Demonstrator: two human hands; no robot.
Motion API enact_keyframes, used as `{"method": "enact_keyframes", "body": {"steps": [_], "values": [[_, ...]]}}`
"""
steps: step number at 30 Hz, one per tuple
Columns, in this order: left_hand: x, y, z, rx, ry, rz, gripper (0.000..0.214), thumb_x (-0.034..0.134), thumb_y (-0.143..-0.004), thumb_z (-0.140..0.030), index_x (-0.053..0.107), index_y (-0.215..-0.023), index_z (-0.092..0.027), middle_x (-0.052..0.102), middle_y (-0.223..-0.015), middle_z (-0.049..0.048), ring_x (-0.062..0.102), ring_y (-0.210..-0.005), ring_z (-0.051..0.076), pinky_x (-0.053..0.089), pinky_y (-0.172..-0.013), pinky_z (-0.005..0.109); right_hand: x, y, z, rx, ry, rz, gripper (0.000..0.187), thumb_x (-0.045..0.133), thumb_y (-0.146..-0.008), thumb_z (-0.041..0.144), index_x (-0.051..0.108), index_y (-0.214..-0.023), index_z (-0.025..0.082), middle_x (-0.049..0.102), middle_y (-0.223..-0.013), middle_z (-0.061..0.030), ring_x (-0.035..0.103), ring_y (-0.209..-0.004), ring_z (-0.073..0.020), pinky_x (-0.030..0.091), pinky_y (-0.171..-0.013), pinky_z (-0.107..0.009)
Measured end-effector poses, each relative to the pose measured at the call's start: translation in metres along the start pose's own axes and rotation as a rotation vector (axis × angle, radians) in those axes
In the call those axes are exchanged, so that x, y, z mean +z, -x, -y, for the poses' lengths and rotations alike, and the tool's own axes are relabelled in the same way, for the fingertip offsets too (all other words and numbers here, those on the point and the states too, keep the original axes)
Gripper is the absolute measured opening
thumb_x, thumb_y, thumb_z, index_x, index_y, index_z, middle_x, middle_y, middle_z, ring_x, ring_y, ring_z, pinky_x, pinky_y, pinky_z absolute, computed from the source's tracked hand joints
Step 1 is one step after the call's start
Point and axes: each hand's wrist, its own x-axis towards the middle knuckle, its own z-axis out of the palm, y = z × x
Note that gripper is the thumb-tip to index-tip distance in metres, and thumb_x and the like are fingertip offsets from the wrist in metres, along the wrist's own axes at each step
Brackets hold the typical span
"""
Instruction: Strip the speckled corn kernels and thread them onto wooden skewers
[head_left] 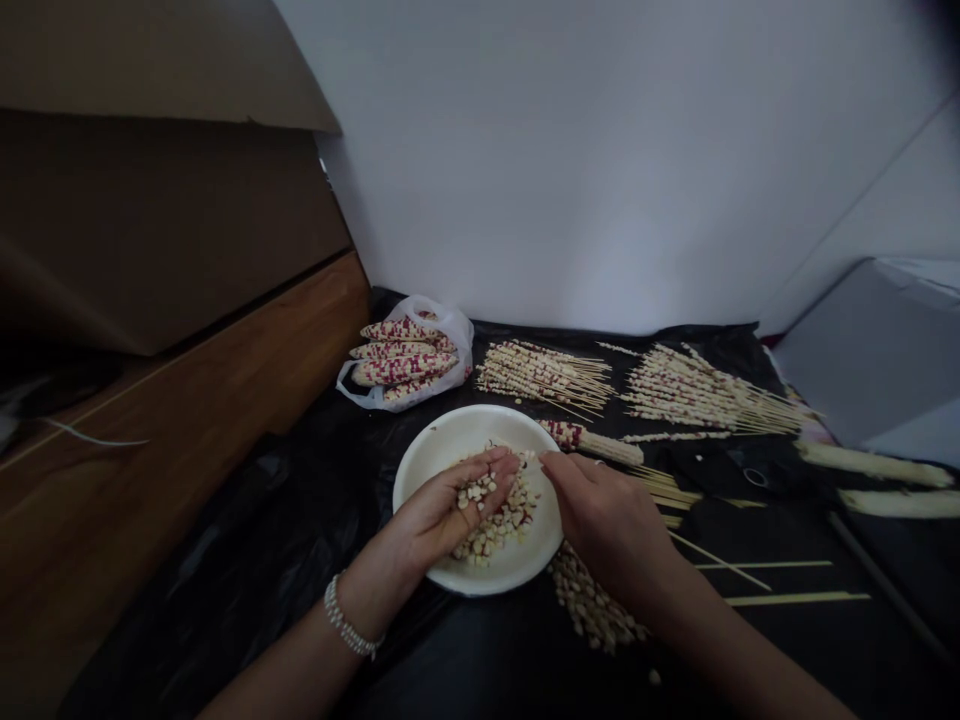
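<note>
My left hand (457,500) is cupped palm-up over a white bowl (420,470), its curled fingers cradling loose pale corn kernels (474,490). More kernels (517,515) lie in the bowl beneath it. At the bowl's right rim, my right hand (600,505) is closed, thumb and fingers together, pointing toward the left fingertips; whatever it pinches is too small or hidden to make out. Just beyond it rests a partly stripped corn cob (592,440), red and white at one end. A heap of kernels (592,600) sits below the right hand on black plastic sheeting (300,540).
Behind the bowl, a plastic bag (454,325) holds several speckled cobs (405,368). Two piles of kernel-strung skewers (536,375) (690,390) lie near the white wall (562,180). Bare sticks (795,600) and stripped cobs (877,465) are at right; a cardboard box (165,220) stands left.
</note>
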Motion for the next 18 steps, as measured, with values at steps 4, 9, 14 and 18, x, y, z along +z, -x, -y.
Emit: {"method": "enact_keyframes", "body": {"steps": [4, 9, 14, 18], "values": [[0.0001, -0.0013, -0.0034, -0.062, 0.063, -0.008, 0.021, 0.049, -0.086, -0.004, 0.061, -0.103, -0.007, 0.070, -0.096, 0.0126, 0.068, -0.088, 0.015, 0.053, -0.082, 0.023, 0.0011, 0.0000, 0.0008, -0.005, 0.006, -0.013, 0.024, 0.040, -0.085, 0.013, 0.060, -0.098, 0.015, 0.063, -0.076, -0.0036, 0.056, -0.059, -0.0145, 0.029, -0.049, -0.027], [0.0011, -0.0016, -0.0027, -0.002, 0.057, -0.049, 0.023, 0.054, -0.083, -0.002, 0.061, -0.104, -0.007, 0.071, -0.095, 0.0107, 0.067, -0.088, 0.015, 0.053, -0.082, 0.024, 0.0011, 0.0003, 0.0014, -0.004, -0.002, 0.017, 0.020, 0.042, -0.082, 0.012, 0.060, -0.091, 0.017, 0.061, -0.072, -0.0018, 0.056, -0.060, -0.0142, 0.028, -0.050, -0.027], [-0.0037, -0.0045, -0.0028, 0.048, 0.062, -0.036, 0.028, 0.055, -0.083, -0.003, 0.062, -0.110, -0.010, 0.071, -0.093, 0.0089, 0.067, -0.081, 0.012, 0.054, -0.076, 0.020, 0.0012, 0.0002, 0.0011, -0.027, 0.006, 0.006, 0.021, 0.042, -0.080, 0.011, 0.060, -0.091, 0.017, 0.060, -0.070, -0.0011, 0.055, -0.056, -0.0148, 0.028, -0.048, -0.028], [-0.0016, -0.0043, -0.0046, 0.036, 0.092, -0.053, 0.027, 0.053, -0.085, -0.004, 0.062, -0.110, -0.010, 0.071, -0.090, 0.0087, 0.067, -0.073, 0.009, 0.054, -0.065, 0.015, 0.0025, 0.0004, 0.0014, -0.028, 0.005, 0.016, 0.023, 0.043, -0.079, 0.010, 0.060, -0.093, 0.016, 0.060, -0.070, -0.0012, 0.056, -0.057, -0.0154, 0.028, -0.048, -0.028]]}}
